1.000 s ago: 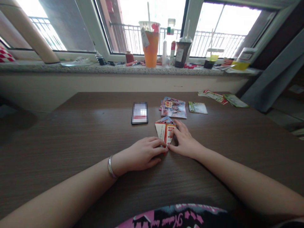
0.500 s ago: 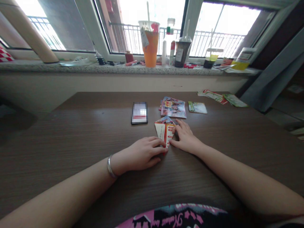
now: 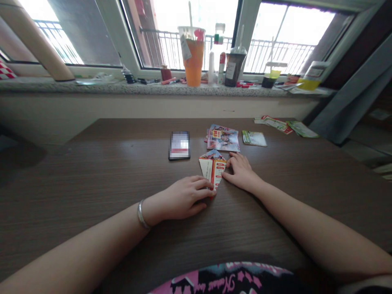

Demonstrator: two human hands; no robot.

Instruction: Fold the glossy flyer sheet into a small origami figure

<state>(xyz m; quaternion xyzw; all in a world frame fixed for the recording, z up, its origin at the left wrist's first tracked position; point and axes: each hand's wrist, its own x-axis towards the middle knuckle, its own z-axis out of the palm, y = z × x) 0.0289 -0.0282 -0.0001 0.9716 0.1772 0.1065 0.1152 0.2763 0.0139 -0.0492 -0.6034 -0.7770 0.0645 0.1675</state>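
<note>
A folded, wedge-shaped paper leaflet in red and white lies on the dark wooden table. My left hand rests flat with its fingertips pressing the leaflet's near tip; a silver bangle circles that wrist. My right hand lies on the table with its fingers stretched against the leaflet's right edge, pressing the fold down. Neither hand lifts the paper.
A phone lies left of the leaflet. A colourful flyer and a green card sit behind it, more leaflets at the far right. The window sill holds an orange drink cup, a dark cup and bottles.
My right hand has slid away from me along the leaflet's right edge, from its near tip towards the upper corner. The left hand has stayed in place.
</note>
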